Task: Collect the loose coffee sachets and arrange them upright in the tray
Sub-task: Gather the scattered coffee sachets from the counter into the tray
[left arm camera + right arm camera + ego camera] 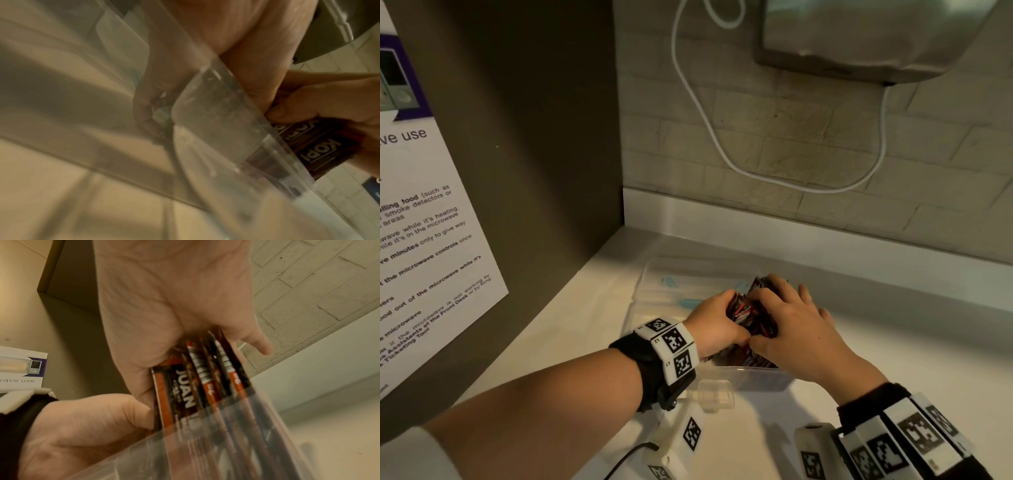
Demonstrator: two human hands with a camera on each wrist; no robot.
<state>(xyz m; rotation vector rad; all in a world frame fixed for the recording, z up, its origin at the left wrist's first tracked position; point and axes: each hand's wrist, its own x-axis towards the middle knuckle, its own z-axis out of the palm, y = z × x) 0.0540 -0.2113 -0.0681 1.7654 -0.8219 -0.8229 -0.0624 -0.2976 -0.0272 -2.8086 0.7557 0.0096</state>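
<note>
A: On the table [571, 329], in the corner formed by a brown panel [534, 137] and a brick wall [825, 144]: a clear tray [756, 378]. Where are the sachets [748, 313]?

B: In the tray's near right part, packed on edge as 1 dark bundle with red and orange bands; their upper ends stand above the rim. The right wrist view shows "JUAN" on the front sachet, the left wrist view "KOPI".

A: State of the left hand [714, 323]?

B: Curled round the bundle's left side. Its fingers [144, 113] reach down inside the tray, seen through the clear wall; the thumb presses the front sachet.

A: And the right hand [794, 330]?

B: Laid over the bundle's top and right side. The palm rests on the sachets' upper ends, the thumb comes down at the front, touching the left thumb, and the fingers [782, 284] bend over the far side. The little finger points free of the bundle. Both hands thus clasp the same bundle between them.

A: Other items?

B: A notice [424, 212] about microwave use on the panel; a white cable [722, 150] looping down the wall from a metal unit [869, 37] mounted above; 2 tagged wristbands.
</note>
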